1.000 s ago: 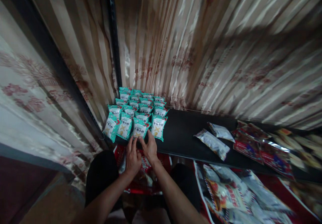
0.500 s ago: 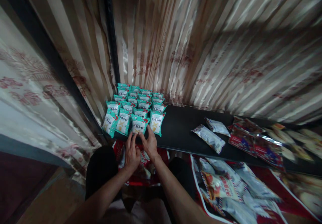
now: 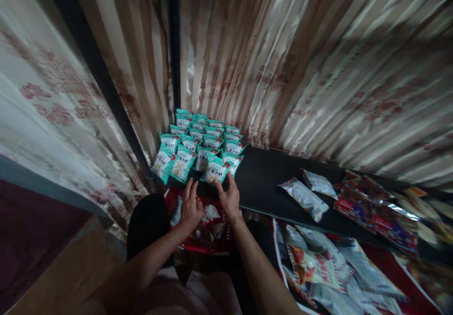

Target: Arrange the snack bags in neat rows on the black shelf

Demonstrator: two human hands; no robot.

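Note:
Several teal snack packets (image 3: 198,147) stand in overlapping rows at the left end of a black shelf (image 3: 264,183). My left hand (image 3: 191,207) is at the shelf's front edge, fingers stretched up toward the front row. My right hand (image 3: 229,196) touches the front teal packet (image 3: 215,173), which leans over, with its fingers spread along the packet's lower edge. Neither hand is wrapped round anything.
Striped curtains (image 3: 283,70) hang behind and left of the shelf. Two silver packets (image 3: 304,198) lie mid-shelf, red packets (image 3: 375,211) further right. A red bag of snacks (image 3: 205,227) sits below my hands. More packets (image 3: 329,268) fill an open bag at lower right.
The front row has shifted: a front teal packet now leans over to the right under my right hand. Both hands stay at the shelf edge, and the view has swung slightly.

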